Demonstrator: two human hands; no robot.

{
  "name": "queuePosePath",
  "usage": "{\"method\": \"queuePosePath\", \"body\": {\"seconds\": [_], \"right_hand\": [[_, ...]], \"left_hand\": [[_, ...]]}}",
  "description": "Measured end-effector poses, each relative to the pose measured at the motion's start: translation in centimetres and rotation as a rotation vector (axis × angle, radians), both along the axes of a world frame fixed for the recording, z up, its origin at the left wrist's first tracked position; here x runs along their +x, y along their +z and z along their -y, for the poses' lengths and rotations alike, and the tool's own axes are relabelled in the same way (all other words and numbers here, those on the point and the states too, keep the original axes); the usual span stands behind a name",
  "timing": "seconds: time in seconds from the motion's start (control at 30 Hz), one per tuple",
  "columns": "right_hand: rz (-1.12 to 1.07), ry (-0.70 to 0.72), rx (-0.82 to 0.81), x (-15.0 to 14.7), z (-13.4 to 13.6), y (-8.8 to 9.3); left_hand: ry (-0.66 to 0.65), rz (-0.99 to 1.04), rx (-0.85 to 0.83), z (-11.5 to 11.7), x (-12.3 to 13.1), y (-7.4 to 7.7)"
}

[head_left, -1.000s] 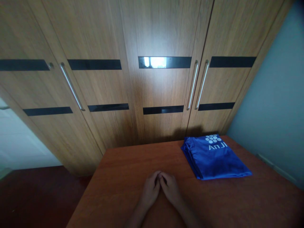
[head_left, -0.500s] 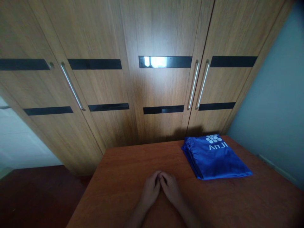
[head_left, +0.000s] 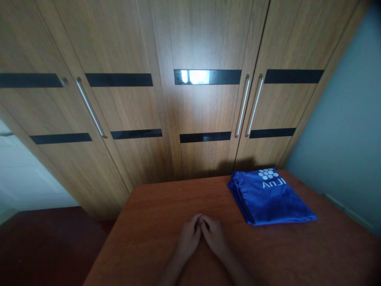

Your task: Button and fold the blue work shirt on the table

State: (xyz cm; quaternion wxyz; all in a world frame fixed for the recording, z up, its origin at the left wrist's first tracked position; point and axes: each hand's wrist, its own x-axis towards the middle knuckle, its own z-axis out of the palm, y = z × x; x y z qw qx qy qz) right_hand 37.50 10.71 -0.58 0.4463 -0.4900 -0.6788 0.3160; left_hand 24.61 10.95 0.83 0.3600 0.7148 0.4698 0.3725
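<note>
My left hand and my right hand rest side by side on the reddish-brown wooden table, near its front middle. Their fingertips touch each other, and the fingers are curled in with nothing held. A folded blue cloth with a white dotted logo and white letters lies flat at the table's far right, about a hand's width from my right hand.
A wooden wardrobe with black stripes and long metal handles stands right behind the table. A pale blue-grey wall runs along the right. Dark red floor shows to the left of the table.
</note>
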Motion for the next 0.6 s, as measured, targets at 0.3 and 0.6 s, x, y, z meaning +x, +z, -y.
{"method": "queuePosePath", "body": {"seconds": [0.3, 0.6], "right_hand": [[-0.024, 0.02, 0.0, 0.09, -0.13, -0.24], [0.002, 0.008, 0.012, 0.08, -0.2, -0.29]], "left_hand": [[0.006, -0.023, -0.003, 0.01, 0.06, -0.04], [-0.001, -0.026, 0.009, 0.15, 0.01, 0.05]]}}
